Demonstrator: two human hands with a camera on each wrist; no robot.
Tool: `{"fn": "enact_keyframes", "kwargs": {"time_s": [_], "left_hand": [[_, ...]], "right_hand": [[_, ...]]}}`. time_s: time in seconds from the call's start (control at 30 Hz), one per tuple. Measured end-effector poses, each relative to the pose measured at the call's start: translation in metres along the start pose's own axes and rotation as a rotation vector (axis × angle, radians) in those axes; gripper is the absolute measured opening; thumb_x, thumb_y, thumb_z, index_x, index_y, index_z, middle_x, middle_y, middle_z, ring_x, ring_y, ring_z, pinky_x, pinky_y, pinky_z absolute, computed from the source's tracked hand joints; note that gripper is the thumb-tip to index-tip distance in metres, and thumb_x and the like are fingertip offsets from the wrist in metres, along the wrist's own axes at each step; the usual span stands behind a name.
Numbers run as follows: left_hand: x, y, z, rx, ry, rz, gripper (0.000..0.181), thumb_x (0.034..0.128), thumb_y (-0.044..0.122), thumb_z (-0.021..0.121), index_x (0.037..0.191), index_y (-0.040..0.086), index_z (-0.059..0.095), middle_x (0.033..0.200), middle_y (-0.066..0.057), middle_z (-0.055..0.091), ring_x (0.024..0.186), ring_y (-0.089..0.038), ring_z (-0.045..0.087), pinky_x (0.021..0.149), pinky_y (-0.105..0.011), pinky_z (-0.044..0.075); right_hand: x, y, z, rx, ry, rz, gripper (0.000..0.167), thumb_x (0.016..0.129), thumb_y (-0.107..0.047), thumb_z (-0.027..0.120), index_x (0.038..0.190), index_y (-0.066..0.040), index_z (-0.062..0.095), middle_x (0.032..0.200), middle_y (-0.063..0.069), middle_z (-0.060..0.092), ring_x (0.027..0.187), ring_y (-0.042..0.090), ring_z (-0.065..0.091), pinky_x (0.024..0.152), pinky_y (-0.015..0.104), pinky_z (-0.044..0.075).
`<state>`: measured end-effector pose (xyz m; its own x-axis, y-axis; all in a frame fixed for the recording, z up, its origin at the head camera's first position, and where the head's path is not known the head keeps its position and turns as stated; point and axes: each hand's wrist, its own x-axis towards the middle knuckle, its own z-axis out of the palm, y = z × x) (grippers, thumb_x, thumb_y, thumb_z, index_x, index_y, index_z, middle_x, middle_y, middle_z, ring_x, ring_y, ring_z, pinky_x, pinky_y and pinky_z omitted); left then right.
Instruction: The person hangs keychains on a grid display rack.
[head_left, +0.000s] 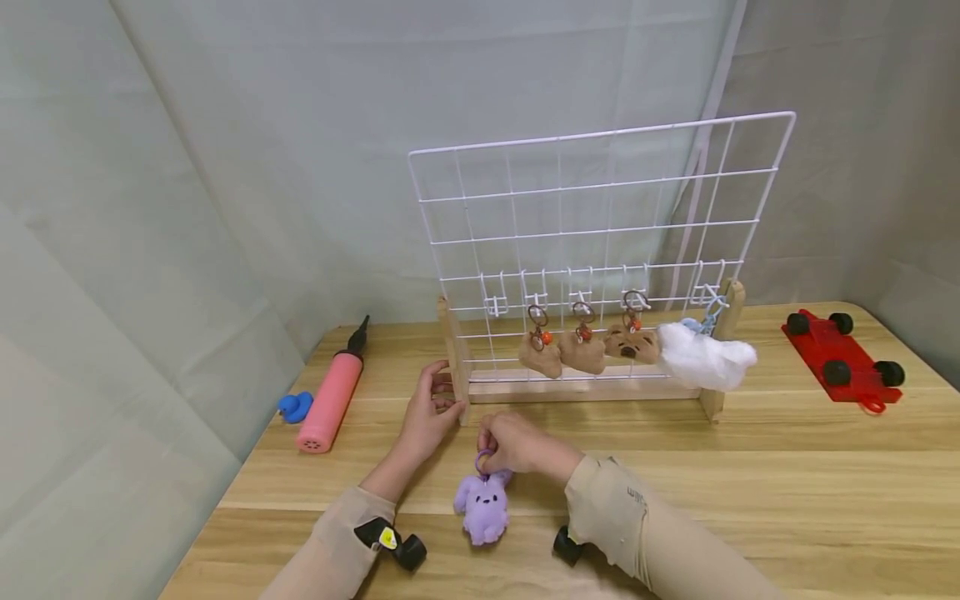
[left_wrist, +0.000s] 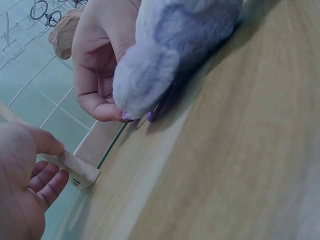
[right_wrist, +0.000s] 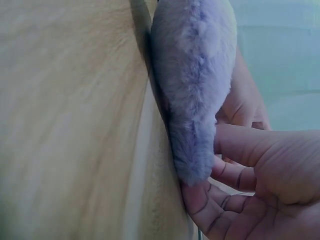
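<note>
A small purple plush bunny keychain [head_left: 486,510] lies face up on the table, its long ears out to the sides. My right hand [head_left: 517,443] pinches the purple ring at its head. In the right wrist view the furry bunny [right_wrist: 195,65] covers part of the fingers of the right hand [right_wrist: 250,185]. My left hand [head_left: 431,412] holds the left wooden end post [head_left: 452,358] of a white wire grid rack [head_left: 600,237]. From the left wrist view, the left hand's thumb [left_wrist: 47,142] rests against that post, with its fingers below.
On the rack's hooks hang several brown plush keychains [head_left: 581,354] and a white plush [head_left: 705,358]; the leftmost hook [head_left: 495,305] is bare. A pink hand pump [head_left: 333,400] and blue duck [head_left: 296,407] lie left. Far right is a red wheeled toy [head_left: 840,354].
</note>
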<state>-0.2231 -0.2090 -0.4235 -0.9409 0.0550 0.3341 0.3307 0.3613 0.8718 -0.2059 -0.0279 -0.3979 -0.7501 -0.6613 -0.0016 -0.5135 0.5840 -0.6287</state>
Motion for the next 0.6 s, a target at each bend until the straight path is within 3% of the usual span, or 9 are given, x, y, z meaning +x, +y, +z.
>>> {"fn": "enact_keyframes", "kwargs": {"time_s": [0.33, 0.6], "left_hand": [[-0.0002, 0.0014, -0.0009, -0.015, -0.002, 0.001, 0.067, 0.0803, -0.014, 0.063, 0.138, 0.001, 0.034, 0.122, -0.028, 0.052, 0.109, -0.037, 0.054, 0.077, -0.015, 0.051], [0.0002, -0.0012, 0.0005, -0.015, 0.006, 0.006, 0.066, 0.0795, -0.015, 0.063, 0.137, -0.001, 0.034, 0.121, -0.028, 0.053, 0.106, -0.037, 0.056, 0.076, -0.015, 0.052]], "right_hand": [[0.0005, 0.0067, -0.0023, 0.098, -0.033, -0.005, 0.018, 0.074, -0.006, 0.078, 0.082, -0.009, 0.063, 0.071, -0.001, 0.065, 0.065, 0.003, 0.052, 0.06, 0.016, 0.043], [-0.0023, 0.006, -0.0065, 0.103, -0.033, 0.007, 0.01, 0.076, -0.009, 0.077, 0.08, -0.009, 0.068, 0.071, -0.001, 0.067, 0.061, 0.004, 0.053, 0.055, 0.016, 0.043]]}}
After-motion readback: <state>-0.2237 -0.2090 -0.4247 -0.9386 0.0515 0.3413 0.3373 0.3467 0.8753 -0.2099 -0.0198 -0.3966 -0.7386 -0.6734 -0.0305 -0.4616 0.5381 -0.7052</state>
